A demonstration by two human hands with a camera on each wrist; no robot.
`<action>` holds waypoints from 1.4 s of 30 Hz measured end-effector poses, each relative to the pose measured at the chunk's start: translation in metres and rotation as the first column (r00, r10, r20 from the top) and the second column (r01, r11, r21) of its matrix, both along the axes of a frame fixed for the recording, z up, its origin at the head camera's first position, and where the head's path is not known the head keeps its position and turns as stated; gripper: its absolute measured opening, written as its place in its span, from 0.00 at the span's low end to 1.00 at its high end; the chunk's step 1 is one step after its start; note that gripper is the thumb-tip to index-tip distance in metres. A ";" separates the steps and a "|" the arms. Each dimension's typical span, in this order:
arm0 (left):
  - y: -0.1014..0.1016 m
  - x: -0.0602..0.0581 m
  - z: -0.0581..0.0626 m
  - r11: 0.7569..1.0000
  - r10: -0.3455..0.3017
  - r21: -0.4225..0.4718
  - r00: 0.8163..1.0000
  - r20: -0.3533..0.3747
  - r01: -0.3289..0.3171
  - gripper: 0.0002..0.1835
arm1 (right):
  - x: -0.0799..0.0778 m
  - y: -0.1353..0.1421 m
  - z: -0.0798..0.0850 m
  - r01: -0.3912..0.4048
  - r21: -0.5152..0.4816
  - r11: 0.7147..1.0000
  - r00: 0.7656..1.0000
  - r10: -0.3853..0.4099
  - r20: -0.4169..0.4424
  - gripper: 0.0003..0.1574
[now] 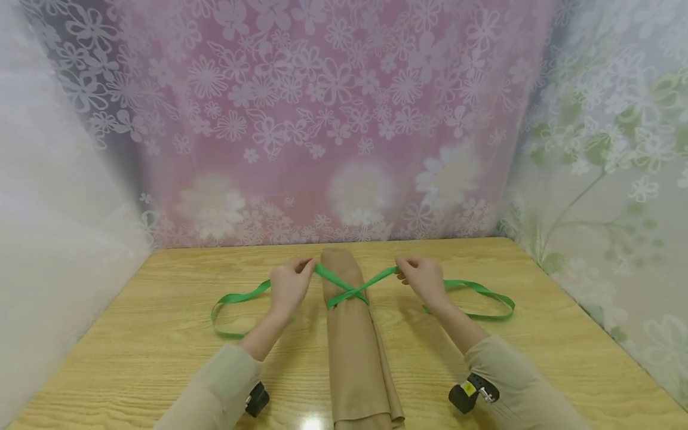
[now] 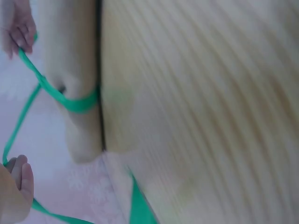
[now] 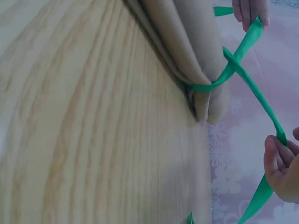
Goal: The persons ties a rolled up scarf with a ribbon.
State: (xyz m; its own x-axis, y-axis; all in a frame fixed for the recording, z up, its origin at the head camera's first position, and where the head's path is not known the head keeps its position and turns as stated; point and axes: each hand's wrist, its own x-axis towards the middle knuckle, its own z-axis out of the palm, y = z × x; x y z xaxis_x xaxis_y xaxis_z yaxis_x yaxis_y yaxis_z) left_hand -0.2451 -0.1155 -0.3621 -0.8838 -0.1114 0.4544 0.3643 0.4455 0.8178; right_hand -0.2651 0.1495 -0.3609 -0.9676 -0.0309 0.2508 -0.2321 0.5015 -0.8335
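A rolled tan cloth bundle [image 1: 352, 352] lies lengthwise on the table, its narrower end toward the back. Around it near that end runs a green ribbon [image 1: 349, 295], whose two ends cross over the top of the roll. On the left side my left hand [image 1: 288, 286] pinches one length of ribbon, raised off the cloth. My right hand [image 1: 424, 279] pinches the other length on the right side. Both stretches between the hands and the crossing look taut. In the right wrist view, the ribbon [image 3: 254, 88] runs from the crossing into the right hand's fingertips [image 3: 275, 142].
Loose ribbon tails loop on the wooden table [image 1: 161, 334] outside each hand. Each forearm wears a dark strapped device, the right one [image 1: 464, 395] with a yellow label. A pink floral curtain [image 1: 322, 119] hangs behind the table, with pale sheets at both sides.
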 end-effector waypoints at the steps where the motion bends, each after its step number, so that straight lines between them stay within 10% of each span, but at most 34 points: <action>1: 0.002 0.001 0.002 0.999 0.002 0.036 1.000 0.018 -0.002 0.13 | 0.000 -0.001 0.002 0.001 -0.049 0.999 1.000 -0.001 0.012 0.21; 16: 0.012 0.004 0.010 0.986 -0.031 0.161 0.999 -0.027 0.035 0.10 | -0.004 -0.013 0.009 -0.030 -0.462 0.886 0.998 0.055 0.041 0.12; 30: 0.019 0.003 0.019 0.978 -0.074 0.202 0.994 0.085 0.055 0.08 | -0.007 -0.021 0.019 -0.002 -0.550 0.835 0.986 0.094 0.139 0.17; 42: 0.024 0.003 0.023 0.930 -0.218 0.333 0.963 0.158 0.156 0.08 | -0.005 -0.018 0.026 -0.117 -0.711 0.693 0.931 0.325 0.164 0.02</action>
State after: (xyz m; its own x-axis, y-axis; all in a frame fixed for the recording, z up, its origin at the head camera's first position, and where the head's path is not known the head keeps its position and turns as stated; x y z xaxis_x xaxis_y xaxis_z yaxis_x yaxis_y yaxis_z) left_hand -0.2420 -0.0911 -0.3388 -0.9682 -0.0450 0.2460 0.2412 0.0926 0.9661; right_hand -0.2704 0.1319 -0.3349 -0.9840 -0.1746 0.0347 0.0128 -0.2636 -0.9645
